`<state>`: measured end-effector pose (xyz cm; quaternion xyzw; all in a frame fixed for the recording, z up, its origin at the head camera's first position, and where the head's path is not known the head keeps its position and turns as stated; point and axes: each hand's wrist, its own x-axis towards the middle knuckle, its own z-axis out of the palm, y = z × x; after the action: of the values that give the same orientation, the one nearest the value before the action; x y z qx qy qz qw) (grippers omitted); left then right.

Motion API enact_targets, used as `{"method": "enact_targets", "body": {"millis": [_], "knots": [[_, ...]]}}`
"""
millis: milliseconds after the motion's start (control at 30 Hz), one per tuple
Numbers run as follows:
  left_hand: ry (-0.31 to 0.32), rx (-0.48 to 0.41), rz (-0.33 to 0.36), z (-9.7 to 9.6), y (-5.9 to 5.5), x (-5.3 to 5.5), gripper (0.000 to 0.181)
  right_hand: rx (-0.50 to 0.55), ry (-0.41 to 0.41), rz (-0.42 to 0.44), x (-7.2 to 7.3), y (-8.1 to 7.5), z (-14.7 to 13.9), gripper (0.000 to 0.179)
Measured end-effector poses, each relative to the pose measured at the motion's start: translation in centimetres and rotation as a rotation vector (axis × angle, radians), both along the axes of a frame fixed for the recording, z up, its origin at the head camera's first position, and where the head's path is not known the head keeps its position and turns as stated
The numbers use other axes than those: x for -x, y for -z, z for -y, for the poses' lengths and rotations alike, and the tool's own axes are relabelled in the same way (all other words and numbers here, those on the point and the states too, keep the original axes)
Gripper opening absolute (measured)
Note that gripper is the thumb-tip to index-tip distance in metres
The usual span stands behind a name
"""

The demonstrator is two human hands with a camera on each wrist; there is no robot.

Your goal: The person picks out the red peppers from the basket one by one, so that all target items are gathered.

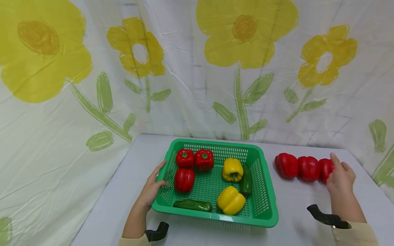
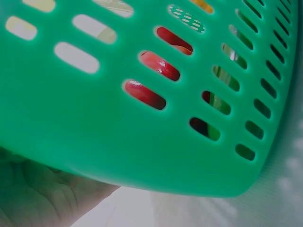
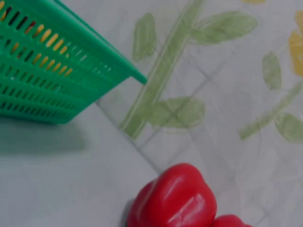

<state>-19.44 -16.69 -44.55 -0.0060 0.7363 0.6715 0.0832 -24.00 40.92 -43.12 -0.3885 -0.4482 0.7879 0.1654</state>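
Fingers of the right hand (image 1: 342, 176) meet the end pepper (image 1: 325, 168), three o'clock from the basket (image 1: 197, 215) on the desk (image 1: 295, 198): clamped or touching, can't tell! Left hand (image 1: 150, 190), fingers clamped on the rim at nine; steady there, gentle pinch here works best.

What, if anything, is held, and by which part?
The green basket, held at its left rim by the left hand. The right hand is at the rightmost red pepper; whether it grips it cannot be told.

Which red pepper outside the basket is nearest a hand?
The rightmost red pepper in the row: the right hand is beside it; the middle one and left one lie farther away.
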Motion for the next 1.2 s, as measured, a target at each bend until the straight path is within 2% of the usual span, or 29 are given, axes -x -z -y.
{"method": "enact_targets", "body": {"millis": [200,467,633,833,967,1200], "knots": [[0.001,0.002,-0.004,0.0,0.1,0.0,0.075,0.131,-0.076,-0.087,-0.9,-2.7,3.3,0.095],[-0.002,0.008,-0.006,-0.1,0.0,0.0,0.075,0.22,-0.312,-0.178,-1.0,-2.9,5.4,0.089],[0.007,0.003,-0.012,0.0,-0.2,-0.2,0.074,0.18,-0.476,-0.222,-0.6,-3.3,7.3,0.092],[0.0,-0.001,0.002,-0.1,-0.3,-0.2,0.074,0.133,-0.645,-0.196,-0.1,-3.8,10.0,0.09],[0.0,-0.002,0.005,-0.1,-0.2,-0.1,0.074,0.088,-0.702,-0.189,0.2,-4.2,11.8,0.088],[0.004,-0.005,0.005,0.0,-0.3,-0.2,0.074,-0.004,-0.774,-0.258,0.7,-4.9,14.5,0.085]]}}
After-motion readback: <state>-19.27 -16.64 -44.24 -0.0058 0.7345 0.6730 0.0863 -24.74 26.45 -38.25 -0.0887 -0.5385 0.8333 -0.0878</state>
